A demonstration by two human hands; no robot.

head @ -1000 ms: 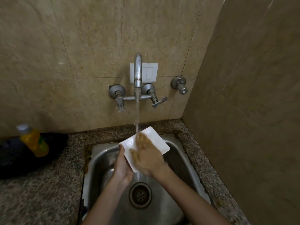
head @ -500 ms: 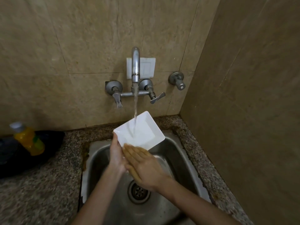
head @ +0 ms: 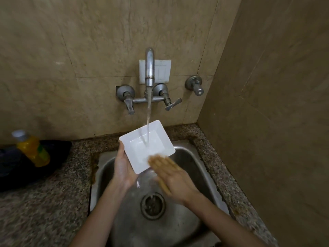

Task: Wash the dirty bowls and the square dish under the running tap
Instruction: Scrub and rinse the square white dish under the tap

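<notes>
The left hand (head: 124, 169) held the dish (head: 156, 139) by its left rim, thumb along the upper edge and fingers curled beneath, so that the white square sat tilted just beyond and to the right of that palm. The right hand (head: 173, 178) lay flat and spread, holding nothing, its straight fingers (head: 160, 162) blurred over the dish's near corner; whether they pressed on the surface or only skimmed it could not be told. Both hands were over the sink (head: 197, 168), close together, the left slightly farther forward. Above and beyond them stood the tap (head: 149, 68), and its stream (head: 148, 113) fell into the sunken middle of the dish, just ahead of the right fingertips. Below the right wrist was the drain (head: 153, 205), with a thin run of water dropping toward it from under the dish. Well to the left of the left hand, a yellow bottle (head: 33, 151) stood on the counter (head: 44, 202) against something dark (head: 58, 150). Up and to the right of the hands, a valve (head: 195, 86) stuck out of the wall.
</notes>
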